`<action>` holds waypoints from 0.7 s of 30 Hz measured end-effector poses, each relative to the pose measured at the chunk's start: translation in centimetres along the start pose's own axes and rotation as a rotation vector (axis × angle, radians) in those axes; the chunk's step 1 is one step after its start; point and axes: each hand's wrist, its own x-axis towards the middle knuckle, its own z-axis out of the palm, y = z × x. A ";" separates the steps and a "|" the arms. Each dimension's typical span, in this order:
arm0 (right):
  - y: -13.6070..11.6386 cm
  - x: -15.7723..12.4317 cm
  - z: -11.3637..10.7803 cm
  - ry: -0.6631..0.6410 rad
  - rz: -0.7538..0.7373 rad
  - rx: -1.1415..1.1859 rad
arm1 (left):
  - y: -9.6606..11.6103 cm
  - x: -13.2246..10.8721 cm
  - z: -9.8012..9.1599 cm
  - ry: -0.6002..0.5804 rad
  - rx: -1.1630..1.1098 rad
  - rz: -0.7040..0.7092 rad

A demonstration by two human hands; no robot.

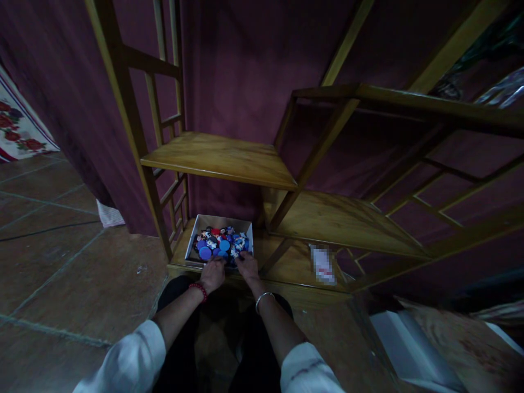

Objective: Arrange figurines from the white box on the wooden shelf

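Left hand [213, 274]: at near edge of box [245, 226]; fingers hidden, cannot tell grip.
Right hand [248, 266]: at near right corner; grip likewise unclear.
Box: on bottom shelf [292, 268], holding colourful trinkets [212, 242].

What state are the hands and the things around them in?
White box: open, uncovered
Small colourful pieces: heaped loosely inside
Left hand: at the box's near edge, grip unclear
Right hand: same edge, grip unclear
Red bracelet: worn
Silver bracelet: worn
Purple curtain: hanging
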 end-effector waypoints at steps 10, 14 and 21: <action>1.0 0.5 -0.1 -0.022 -0.087 0.066 | -0.2 0.8 0.8 0.109 -0.088 -0.123; 1.2 0.9 -0.4 -0.040 -0.097 0.113 | -0.5 1.3 1.1 0.165 -0.127 -0.127; 0.7 1.0 -1.2 -0.066 -0.157 0.148 | -0.8 2.0 1.8 0.205 -0.184 -0.167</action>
